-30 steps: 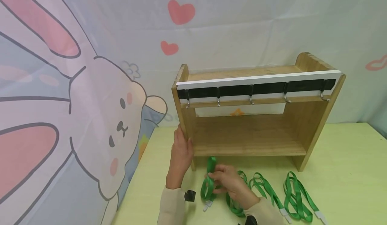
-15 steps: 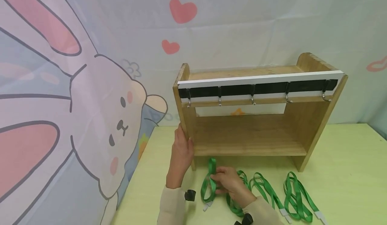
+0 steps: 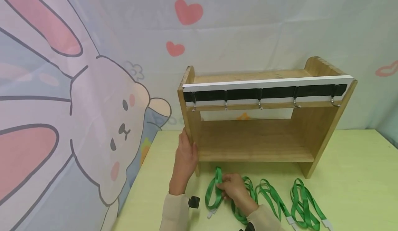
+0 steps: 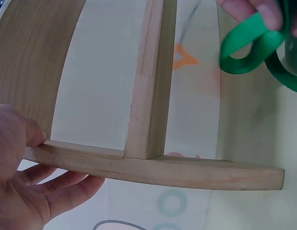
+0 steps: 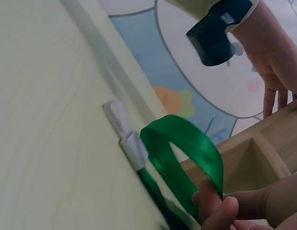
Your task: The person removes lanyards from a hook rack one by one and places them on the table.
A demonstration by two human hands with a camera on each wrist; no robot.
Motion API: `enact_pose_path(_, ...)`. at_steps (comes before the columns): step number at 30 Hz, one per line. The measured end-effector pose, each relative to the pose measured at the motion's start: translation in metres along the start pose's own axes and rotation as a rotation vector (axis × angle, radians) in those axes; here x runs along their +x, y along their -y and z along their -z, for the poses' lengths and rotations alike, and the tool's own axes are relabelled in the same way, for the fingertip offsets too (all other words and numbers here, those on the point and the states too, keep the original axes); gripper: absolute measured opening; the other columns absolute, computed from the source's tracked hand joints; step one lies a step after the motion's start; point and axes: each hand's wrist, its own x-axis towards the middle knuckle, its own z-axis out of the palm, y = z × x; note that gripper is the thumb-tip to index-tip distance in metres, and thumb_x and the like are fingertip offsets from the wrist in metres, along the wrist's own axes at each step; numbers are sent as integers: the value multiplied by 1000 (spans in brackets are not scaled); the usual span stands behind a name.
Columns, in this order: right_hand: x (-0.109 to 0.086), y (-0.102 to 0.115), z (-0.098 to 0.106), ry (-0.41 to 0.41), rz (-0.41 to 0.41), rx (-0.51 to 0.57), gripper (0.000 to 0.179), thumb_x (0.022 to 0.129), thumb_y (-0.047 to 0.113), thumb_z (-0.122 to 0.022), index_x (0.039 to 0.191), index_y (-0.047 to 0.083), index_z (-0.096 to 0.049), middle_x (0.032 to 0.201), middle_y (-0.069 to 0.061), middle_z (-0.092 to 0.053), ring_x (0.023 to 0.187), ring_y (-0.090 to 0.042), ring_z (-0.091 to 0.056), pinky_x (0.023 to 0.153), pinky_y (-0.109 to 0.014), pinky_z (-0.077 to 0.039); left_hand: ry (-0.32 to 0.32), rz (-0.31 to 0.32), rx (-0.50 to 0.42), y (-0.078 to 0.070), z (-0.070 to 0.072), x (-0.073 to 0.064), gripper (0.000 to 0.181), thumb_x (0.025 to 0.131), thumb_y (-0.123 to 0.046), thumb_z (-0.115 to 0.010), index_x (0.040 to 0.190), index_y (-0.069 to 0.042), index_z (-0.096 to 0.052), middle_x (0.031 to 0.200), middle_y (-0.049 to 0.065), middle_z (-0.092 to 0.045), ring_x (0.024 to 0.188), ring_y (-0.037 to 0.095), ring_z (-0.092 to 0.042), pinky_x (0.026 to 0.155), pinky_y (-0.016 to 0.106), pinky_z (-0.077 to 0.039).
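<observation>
My left hand (image 3: 186, 155) grips the left side panel of a wooden shelf rack (image 3: 255, 137); in the left wrist view the thumb lies on one face of the panel (image 4: 196, 171) and the fingers on the other. Below the rack, my right hand (image 3: 234, 189) pinches a looped green lanyard (image 3: 210, 194) between thumb and fingertips. Its white clip end (image 5: 134, 149) hangs low near the tabletop; I cannot tell if it touches. Across the rack's top front runs a black strip (image 3: 242, 92) with several metal hooks (image 3: 259, 104).
More green lanyards lie on the pale yellow table (image 3: 357, 162): one (image 3: 239, 213) partly behind my right forearm, another (image 3: 275, 196) beside it, and one (image 3: 306, 207) farther right. Behind stands a printed cloth backdrop (image 3: 236, 27).
My right hand and the held lanyard have dropped slightly, and the lanyard's loop has opened wider. The left hand keeps its grip on the rack.
</observation>
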Motion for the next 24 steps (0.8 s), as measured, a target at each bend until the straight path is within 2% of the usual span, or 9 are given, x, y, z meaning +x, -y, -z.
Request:
enact_pose_path(2, 1, -2, 0, -7, 22, -21, 43, 87, -6, -69, 124, -24, -54, 108, -30, -64, 50, -11, -53, 47, -22, -48, -3, -3, -1, 0, 0, 0, 61, 99, 4, -54, 151, 6, -22, 129, 30, -47, 109, 49, -62, 83, 57, -56)
enact_pose_path(6, 5, -8, -1, -25, 93, -94, 30, 85, -6, -72, 110, -20, -63, 79, -16, -66, 45, -9, -52, 44, -22, -46, 1, 5, -6, -1, 0, 1, 61, 99, 4, -54, 151, 6, -23, 131, 30, -46, 109, 48, -62, 85, 57, -55)
enact_pose_path(8, 6, -10, -1, -39, 131, -137, 25, 84, -4, -74, 104, -17, -65, 71, -12, -66, 43, -9, -52, 43, -22, -46, 6, 13, -10, -1, 0, 1, 61, 99, 3, -54, 151, 6, -23, 131, 30, -46, 110, 48, -62, 85, 57, -55)
enact_pose_path(11, 6, -11, -1, -61, 176, -194, 24, 82, -2, -78, 100, -14, -67, 71, -10, -68, 41, -11, -55, 43, -25, -49, 10, 12, -10, -2, 0, 0, 60, 99, 3, -54, 150, 6, -23, 130, 30, -46, 109, 49, -62, 84, 57, -56)
enact_pose_path(18, 5, -7, -1, -98, 248, -419, 20, 78, 5, -84, 83, -4, -67, 77, -6, -66, 58, -13, -55, 53, -30, -51, 9, 12, -5, -1, 0, 0, 61, 99, 4, -54, 151, 6, -22, 129, 31, -46, 109, 49, -62, 84, 58, -56)
enact_pose_path(24, 4, -4, 0, -92, 234, -459, 21, 79, 6, -84, 77, 3, -63, 76, -3, -62, 64, -17, -56, 54, -30, -49, 8, 11, -8, -1, -1, 1, 61, 99, 5, -54, 150, 7, -22, 129, 31, -46, 108, 50, -62, 83, 58, -56)
